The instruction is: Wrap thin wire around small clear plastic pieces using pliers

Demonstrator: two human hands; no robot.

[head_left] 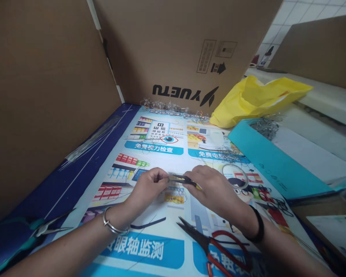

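Over the middle of the printed sheet (175,161), my left hand (151,184) pinches a small item, likely thin wire, too fine to make out. My right hand (210,188) is wrapped around slim pliers (180,179), whose dark jaws point left and meet the left fingertips. Below the right hand lie red-handled scissors (203,238) with dark blades. Teal-handled pliers (43,229) rest with their jaws apart near my left forearm. A coil of thin wire (245,184) sits just right of my right hand.
Cardboard walls (173,50) enclose the back and left. Tangled wire pieces (173,105) line the back edge. Straight wires (92,140) lie at left. A yellow bag (256,98) and a turquoise box (273,161) holding a wire tangle (263,129) stand at right. Dark loops (281,204) lie near the box.
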